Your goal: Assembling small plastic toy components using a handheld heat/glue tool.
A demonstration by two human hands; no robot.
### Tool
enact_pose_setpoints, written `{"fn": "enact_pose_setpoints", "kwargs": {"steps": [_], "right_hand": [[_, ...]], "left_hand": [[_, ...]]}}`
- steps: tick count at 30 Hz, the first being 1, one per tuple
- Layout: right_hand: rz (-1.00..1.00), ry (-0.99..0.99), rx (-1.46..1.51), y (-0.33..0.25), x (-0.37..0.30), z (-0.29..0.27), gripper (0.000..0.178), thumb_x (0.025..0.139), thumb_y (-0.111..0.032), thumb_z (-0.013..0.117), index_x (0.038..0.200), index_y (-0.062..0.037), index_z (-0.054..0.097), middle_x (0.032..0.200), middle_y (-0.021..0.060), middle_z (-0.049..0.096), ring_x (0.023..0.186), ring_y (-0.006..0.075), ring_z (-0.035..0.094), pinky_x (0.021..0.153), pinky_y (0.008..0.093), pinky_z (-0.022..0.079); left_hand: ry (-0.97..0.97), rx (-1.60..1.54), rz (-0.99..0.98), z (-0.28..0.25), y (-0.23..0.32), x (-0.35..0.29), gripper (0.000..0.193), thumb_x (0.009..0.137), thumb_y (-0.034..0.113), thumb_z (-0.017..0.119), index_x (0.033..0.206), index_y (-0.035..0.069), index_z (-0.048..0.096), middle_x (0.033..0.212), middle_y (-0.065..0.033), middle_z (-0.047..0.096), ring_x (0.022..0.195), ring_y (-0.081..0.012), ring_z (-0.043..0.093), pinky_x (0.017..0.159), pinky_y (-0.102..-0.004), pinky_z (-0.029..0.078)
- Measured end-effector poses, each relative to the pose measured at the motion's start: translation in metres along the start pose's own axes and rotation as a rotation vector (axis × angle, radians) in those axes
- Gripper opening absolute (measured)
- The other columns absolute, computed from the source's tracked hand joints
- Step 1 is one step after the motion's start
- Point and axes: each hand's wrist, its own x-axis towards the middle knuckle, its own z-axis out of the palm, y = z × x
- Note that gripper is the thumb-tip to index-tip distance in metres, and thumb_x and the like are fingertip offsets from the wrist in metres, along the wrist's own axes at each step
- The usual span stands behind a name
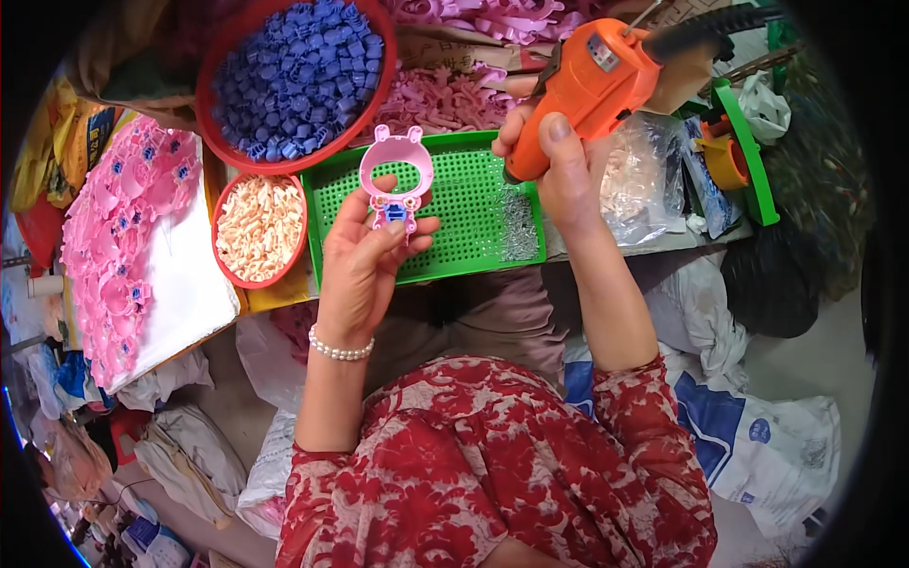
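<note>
My left hand [365, 251] pinches a pink plastic animal-shaped frame [396, 161] by its lower part, with a small blue piece [395, 214] set in its middle. The frame has two ears and an oval opening, and it is held above the green perforated tray [360, 170]. In my right hand [566, 170] is an orange electric screwdriver [597, 76], its tip pointing down over the tray's right end. Just there lies a heap of small silver screws [518, 227].
A red basin [390, 66] holds blue plastic parts; a smaller red bowl [306, 232] holds cream-coloured pieces. Pink frames with blue pieces [128, 227] are heaped on a white board at left. Loose pink parts [445, 99] lie behind the tray. A clear plastic bag [639, 180] sits at right.
</note>
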Motion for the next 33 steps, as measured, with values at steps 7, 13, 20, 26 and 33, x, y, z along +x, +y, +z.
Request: {"fn": "enact_pose_setpoints", "kwargs": {"steps": [7, 13, 20, 26, 33], "right_hand": [[-0.071, 0.087, 0.015, 0.022, 0.005, 0.006, 0.054, 0.084, -0.044, 0.054, 0.105, 0.0049, 0.05, 0.069, 0.0082, 0.054, 0.06, 0.0166, 0.054, 0.055, 0.0284, 0.046], [-0.057, 0.127, 0.023, 0.027, 0.006, 0.005, 0.057, 0.08, -0.05, 0.055, 0.101, 0.0026, 0.05, 0.067, 0.0081, 0.052, 0.057, 0.0179, 0.052, 0.05, 0.0295, 0.044], [-0.028, 0.129, 0.033, 0.029, 0.004, 0.005, 0.059, 0.078, -0.052, 0.056, 0.101, 0.001, 0.05, 0.066, 0.0078, 0.051, 0.056, 0.0183, 0.051, 0.05, 0.0293, 0.042], [-0.023, 0.136, 0.056, 0.031, 0.004, 0.003, 0.06, 0.078, -0.053, 0.054, 0.101, 0.0012, 0.05, 0.066, 0.0076, 0.051, 0.057, 0.0185, 0.05, 0.051, 0.0299, 0.042], [-0.017, 0.121, 0.052, 0.031, 0.004, 0.004, 0.061, 0.078, -0.054, 0.055, 0.102, 0.0012, 0.05, 0.067, 0.0072, 0.05, 0.058, 0.0187, 0.05, 0.053, 0.0301, 0.042]], "left_hand": [[-0.029, -0.032, -0.019, -0.004, 0.001, 0.002, 0.044, 0.084, -0.002, 0.054, 0.126, 0.0, 0.04, 0.112, -0.0185, 0.059, 0.09, -0.0229, 0.065, 0.075, -0.0286, 0.055], [-0.038, -0.015, -0.006, -0.005, 0.0, 0.003, 0.047, 0.083, -0.002, 0.056, 0.127, 0.0, 0.04, 0.111, -0.0186, 0.059, 0.089, -0.022, 0.065, 0.075, -0.0287, 0.055], [-0.027, 0.002, 0.003, -0.005, -0.001, 0.002, 0.046, 0.083, -0.004, 0.056, 0.126, -0.001, 0.041, 0.109, -0.0167, 0.06, 0.088, -0.0214, 0.065, 0.076, -0.0286, 0.055], [-0.026, 0.009, 0.017, -0.004, -0.002, 0.001, 0.045, 0.082, -0.005, 0.056, 0.125, -0.001, 0.042, 0.107, -0.0154, 0.06, 0.088, -0.0216, 0.065, 0.076, -0.0286, 0.055], [-0.013, 0.017, 0.012, -0.004, -0.001, 0.002, 0.045, 0.082, -0.005, 0.056, 0.125, -0.001, 0.042, 0.109, -0.0162, 0.059, 0.088, -0.0217, 0.065, 0.076, -0.0277, 0.055]]}}
